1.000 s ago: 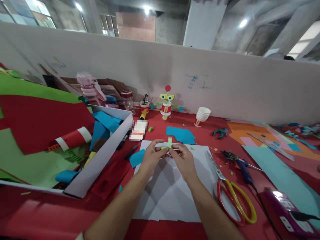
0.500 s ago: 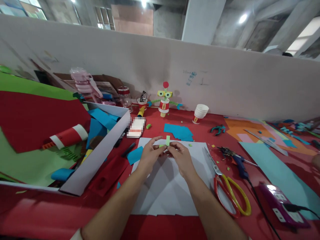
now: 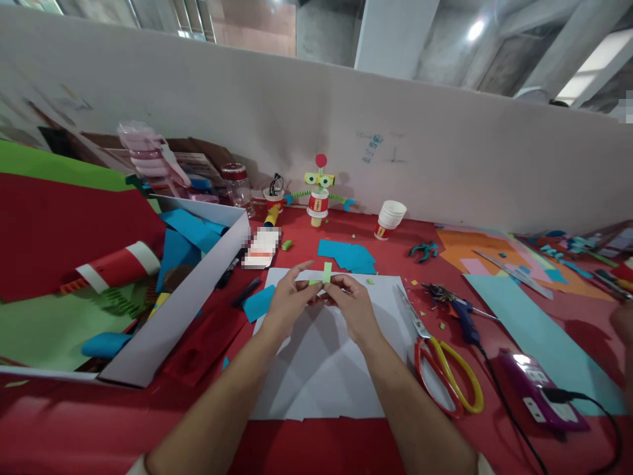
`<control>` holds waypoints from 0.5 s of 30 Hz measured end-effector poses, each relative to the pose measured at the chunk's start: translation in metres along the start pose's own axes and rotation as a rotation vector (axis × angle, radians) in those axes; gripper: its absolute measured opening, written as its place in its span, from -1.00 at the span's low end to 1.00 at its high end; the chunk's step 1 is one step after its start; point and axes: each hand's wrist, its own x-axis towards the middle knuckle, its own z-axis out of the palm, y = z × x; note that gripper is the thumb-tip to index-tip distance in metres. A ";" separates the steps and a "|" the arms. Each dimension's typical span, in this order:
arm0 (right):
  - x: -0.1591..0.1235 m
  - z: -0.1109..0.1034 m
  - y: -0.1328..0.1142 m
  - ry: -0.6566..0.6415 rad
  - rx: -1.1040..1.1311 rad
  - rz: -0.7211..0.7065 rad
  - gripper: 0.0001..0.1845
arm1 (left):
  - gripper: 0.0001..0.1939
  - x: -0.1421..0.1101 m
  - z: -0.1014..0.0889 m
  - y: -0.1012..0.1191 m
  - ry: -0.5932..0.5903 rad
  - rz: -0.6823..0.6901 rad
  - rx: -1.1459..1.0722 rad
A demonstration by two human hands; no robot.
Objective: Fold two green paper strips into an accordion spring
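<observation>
Both my hands meet over a white sheet of paper [image 3: 326, 376]. My left hand [image 3: 287, 300] pinches a light green paper strip [image 3: 327, 272] between thumb and fingers. My right hand [image 3: 353, 305] closes on the same green paper from the other side. One end stands upright and another part lies sideways by the left fingertips; I cannot tell whether this is one folded strip or two. Just beyond are blue paper pieces [image 3: 346, 255]. Red-and-yellow-handled scissors [image 3: 435, 369] lie to the right of the sheet.
A white box [image 3: 198, 297] with coloured paper stands left. A paper-cup robot figure [image 3: 318, 201] and stacked paper cups [image 3: 390, 219] are at the back. Right are pliers [image 3: 423, 251], a glue gun [image 3: 462, 316] with cord, a purple device [image 3: 541, 392] and a metal ruler [image 3: 514, 272].
The view has shifted, so the scene sits a little lower left to upper left in the picture. Both hands keep the green paper pinched, with barely any finger movement.
</observation>
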 end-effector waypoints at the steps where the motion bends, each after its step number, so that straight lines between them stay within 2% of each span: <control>1: 0.000 0.000 -0.002 0.003 0.039 0.014 -0.87 | -0.40 0.001 -0.001 0.000 -0.011 -0.017 -0.049; 6: -0.001 0.000 -0.007 0.008 0.222 0.053 -0.82 | -0.63 0.002 -0.004 0.001 -0.049 -0.168 -0.270; 11: -0.001 0.000 -0.006 0.010 0.211 0.030 -0.84 | -0.80 0.001 -0.002 0.000 -0.053 -0.201 -0.263; 15: -0.002 0.001 -0.006 0.017 0.198 0.030 -0.86 | -0.82 0.003 -0.003 -0.003 -0.051 -0.217 -0.266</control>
